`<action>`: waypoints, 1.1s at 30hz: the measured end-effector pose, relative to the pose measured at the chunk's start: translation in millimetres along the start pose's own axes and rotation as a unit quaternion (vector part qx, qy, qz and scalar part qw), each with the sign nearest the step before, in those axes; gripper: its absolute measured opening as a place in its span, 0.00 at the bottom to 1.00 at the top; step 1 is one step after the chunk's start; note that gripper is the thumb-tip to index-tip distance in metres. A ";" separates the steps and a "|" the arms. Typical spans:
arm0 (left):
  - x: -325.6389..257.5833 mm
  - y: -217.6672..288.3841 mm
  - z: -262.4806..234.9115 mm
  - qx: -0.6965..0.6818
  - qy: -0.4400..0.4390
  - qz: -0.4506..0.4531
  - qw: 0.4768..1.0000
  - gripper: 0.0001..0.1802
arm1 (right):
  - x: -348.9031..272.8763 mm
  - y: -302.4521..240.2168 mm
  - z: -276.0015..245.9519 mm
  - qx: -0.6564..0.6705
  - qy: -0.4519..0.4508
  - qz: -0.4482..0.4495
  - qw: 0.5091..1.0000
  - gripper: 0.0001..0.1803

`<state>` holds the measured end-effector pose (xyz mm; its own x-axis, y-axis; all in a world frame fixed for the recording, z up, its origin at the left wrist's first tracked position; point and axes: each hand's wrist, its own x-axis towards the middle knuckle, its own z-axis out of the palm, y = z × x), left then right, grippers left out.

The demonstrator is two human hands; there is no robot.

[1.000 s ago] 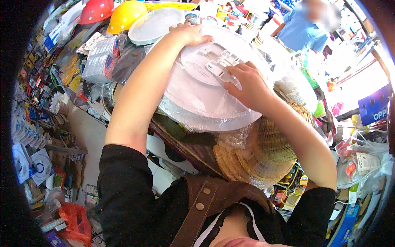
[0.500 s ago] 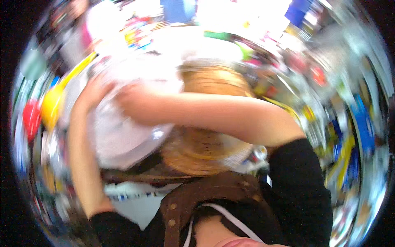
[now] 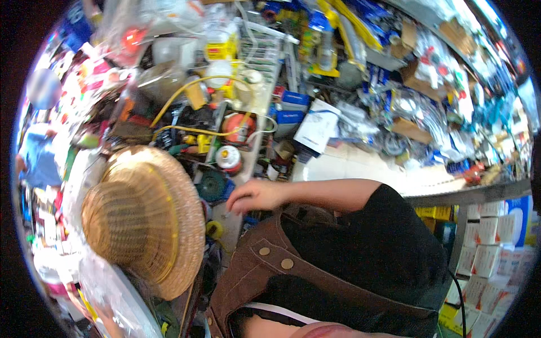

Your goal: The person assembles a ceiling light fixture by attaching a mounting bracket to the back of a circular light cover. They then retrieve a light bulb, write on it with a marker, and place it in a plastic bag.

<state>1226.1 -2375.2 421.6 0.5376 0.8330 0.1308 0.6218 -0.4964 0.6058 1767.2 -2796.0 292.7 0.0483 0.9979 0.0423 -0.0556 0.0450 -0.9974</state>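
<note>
You are looking at a cluttered shop display. A white paper package with blue lines [image 3: 317, 125] is leaning at the centre, just right of a flat blue box [image 3: 293, 98] that is sitting above another blue-and-white box [image 3: 289, 116]. A yellow rectangular label on a pale jar [image 3: 220, 53] is showing at the far upper middle. Long yellow-and-blue blister packs [image 3: 329, 39] are hanging at the far top, right of that jar. Brown cardboard-backed packs [image 3: 409, 130] are lying among clear bags at the right. Stacked white cartons with red markings [image 3: 483, 248] are standing at the lower right edge, with a yellow box [image 3: 433, 212] sitting just left of them.
</note>
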 end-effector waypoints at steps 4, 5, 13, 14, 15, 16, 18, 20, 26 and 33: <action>-8.5 105.7 59.2 0.073 0.016 0.042 0.996 0.30 | -121.8 140.9 -83.5 -0.234 0.240 0.245 0.910 0.20; -10.9 132.4 74.1 0.092 0.016 0.052 0.994 0.30 | -152.4 175.0 -99.9 -0.268 0.268 0.294 0.877 0.22; -34.3 330.5 204.3 0.230 0.019 0.125 0.965 0.28 | -315.5 314.7 -247.4 -0.318 0.194 0.486 0.790 0.19; -35.3 353.5 221.9 0.245 0.017 0.134 0.960 0.28 | -326.0 310.4 -265.0 -0.320 0.215 0.455 0.802 0.19; -34.8 374.9 237.5 0.260 0.015 0.141 0.955 0.28 | -335.0 306.8 -279.7 -0.322 0.237 0.424 0.813 0.19; -34.3 395.0 252.4 0.270 0.018 0.148 0.951 0.28 | -342.9 303.9 -300.4 -0.318 0.246 0.431 0.807 0.18; -30.4 432.7 281.0 0.294 0.021 0.164 0.942 0.27 | -369.5 294.2 -340.5 -0.275 0.311 0.426 0.804 0.17; -24.8 465.2 304.9 0.313 0.020 0.185 0.931 0.27 | -402.8 282.1 -372.1 -0.307 0.332 0.381 0.806 0.15; 0.2 556.5 364.1 0.360 0.019 0.309 0.880 0.26 | -481.5 258.3 -403.7 -0.187 0.491 0.414 0.743 0.17; 48.8 620.0 471.8 0.225 -0.047 0.536 0.813 0.22 | -593.9 257.4 -324.0 -0.069 0.547 0.516 0.655 0.17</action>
<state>1906.6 -2757.6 433.3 0.9356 -0.1481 0.3204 -0.0982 -0.9811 -0.1667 2047.3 -3392.0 -7.9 0.7460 -0.1401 -0.6510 -0.5349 -0.7083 -0.4606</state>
